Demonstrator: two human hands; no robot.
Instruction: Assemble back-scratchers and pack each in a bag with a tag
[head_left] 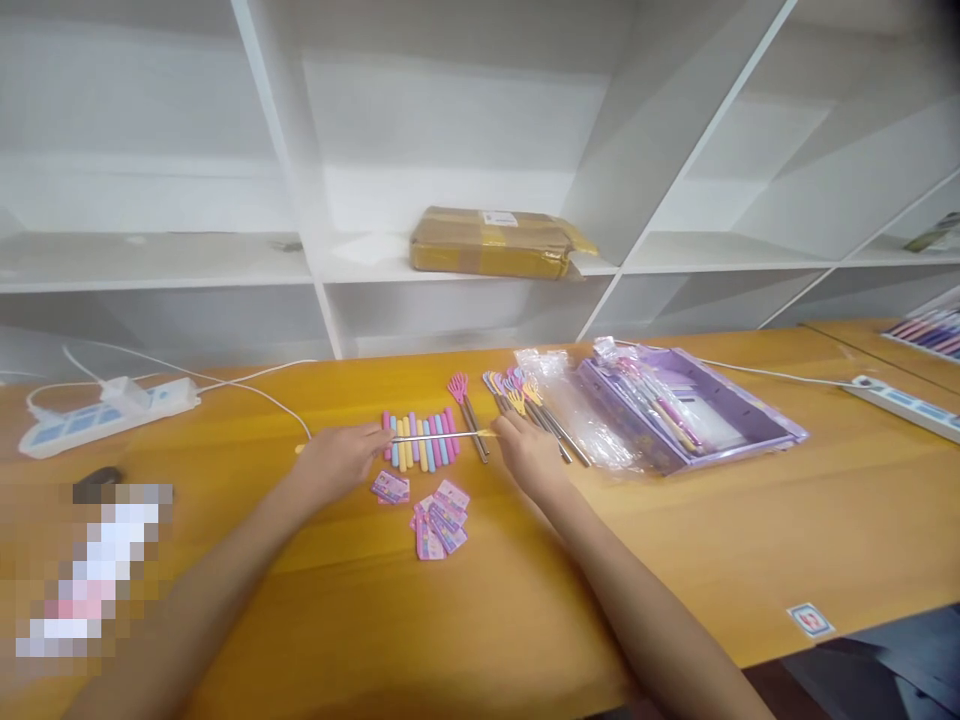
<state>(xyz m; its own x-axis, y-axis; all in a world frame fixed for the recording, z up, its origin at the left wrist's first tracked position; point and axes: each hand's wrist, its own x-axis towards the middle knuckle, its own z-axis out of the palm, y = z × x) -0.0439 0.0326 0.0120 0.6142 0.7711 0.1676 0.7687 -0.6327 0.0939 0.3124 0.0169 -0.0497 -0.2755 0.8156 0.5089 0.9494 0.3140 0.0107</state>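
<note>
A: Where is the metal rod (pixel 439 436)?

B: Near the middle of the frame, strung between the two hands. The left hand (pixel 337 462) is at its left end, and the right hand (pixel 529 458) is at its right end.

A: How are the hands set?

B: Both narrow. The left pinches the rod's end between its fingers. The right grips around a yellow part at the other end, with a bit of yellow showing just beside the fingertips; the fingers cover the rest.

A: And its long axis?

B: Nearly level, running left to right across the frame, the left end a touch lower. The yellow end points right, the plain metal end left.

A: What is behind it?

B: A row of coloured sticks (pixel 424 456), pink, blue, yellow and lilac, standing roughly upright in the frame, so the rod crosses them. I can't tell whether it touches them.

A: Anything near the right hand?

B: A bunch of hand-headed rods (pixel 551 425) just beyond it, their coloured heads toward the top of the frame. A pink-headed pair (pixel 472 420) lies between that bunch and the sticks.

A: Lower down?

B: Small printed cards (pixel 442 522) on the bench (pixel 510 620), below the row. The purple tray (pixel 757 442) sits right of centre, well apart from the rod.
</note>
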